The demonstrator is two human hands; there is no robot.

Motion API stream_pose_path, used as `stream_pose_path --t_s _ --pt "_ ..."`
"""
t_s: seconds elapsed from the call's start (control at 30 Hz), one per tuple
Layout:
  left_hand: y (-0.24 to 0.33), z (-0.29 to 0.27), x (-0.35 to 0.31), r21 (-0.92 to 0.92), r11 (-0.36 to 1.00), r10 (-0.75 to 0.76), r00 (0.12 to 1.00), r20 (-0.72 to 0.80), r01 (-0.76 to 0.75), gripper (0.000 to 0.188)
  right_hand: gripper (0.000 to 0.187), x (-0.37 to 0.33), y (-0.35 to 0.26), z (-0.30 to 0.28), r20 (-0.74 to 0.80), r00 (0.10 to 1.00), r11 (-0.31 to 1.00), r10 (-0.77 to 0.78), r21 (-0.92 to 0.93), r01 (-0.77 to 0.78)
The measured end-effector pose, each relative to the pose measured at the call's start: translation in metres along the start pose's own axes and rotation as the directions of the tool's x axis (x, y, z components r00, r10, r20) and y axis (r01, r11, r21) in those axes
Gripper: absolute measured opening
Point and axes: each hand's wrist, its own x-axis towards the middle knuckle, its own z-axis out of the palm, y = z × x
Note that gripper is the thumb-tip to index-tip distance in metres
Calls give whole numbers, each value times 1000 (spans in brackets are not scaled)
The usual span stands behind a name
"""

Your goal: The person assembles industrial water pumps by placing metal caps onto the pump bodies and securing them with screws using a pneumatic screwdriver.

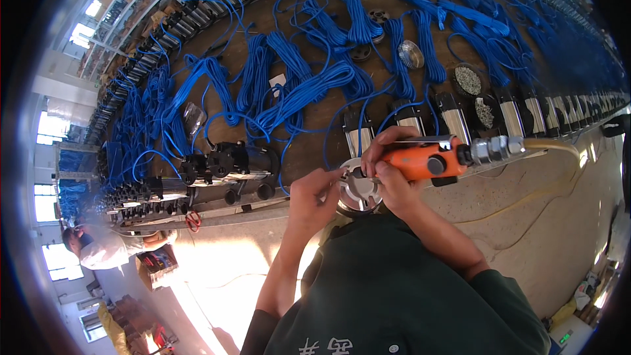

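My right hand (394,184) is wrapped round an orange air tool (420,160). Metal couplings at its rear end join it to a yellowish hose (549,145). The tool's front end points left, over a round silvery metal end piece (360,205) with spoke-like ribs, close to my body. My left hand (311,200) is closed at the left rim of this piece, thumb and fingertips together. Whatever those fingertips hold, if anything, is too small to make out. Just beyond stands a shiny metal cylinder (357,133), one of several along the bench edge.
Bundles of blue cable (305,92) cover much of the brown bench (315,151). Two dark bowls of small metal parts (468,81) sit at right. Black-ended motor units (230,163) line the left edge. Another person (108,250) is at far left, beside a box (156,269).
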Motion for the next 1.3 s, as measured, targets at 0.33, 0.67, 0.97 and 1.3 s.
stream_pose_path --t_s 0.33,0.67,0.97,1.3 --pt "-22 0 -20 -868 426 -543 840 -19 256 30 30 4 7 7 71 990 987 119 -116 -110" --pt "-8 -13 -21 -877 408 -571 821 -30 252 21 37 8 13 7 89 988 972 123 -213 -102" --pt "14 -10 -18 -532 803 -342 939 -45 267 14 36 5 -24 23 -17 999 982 34 189 -30" --pt "27 -11 -4 -268 933 -213 969 122 239 13 34 -5 -39 8 -62 998 984 -3 175 14"
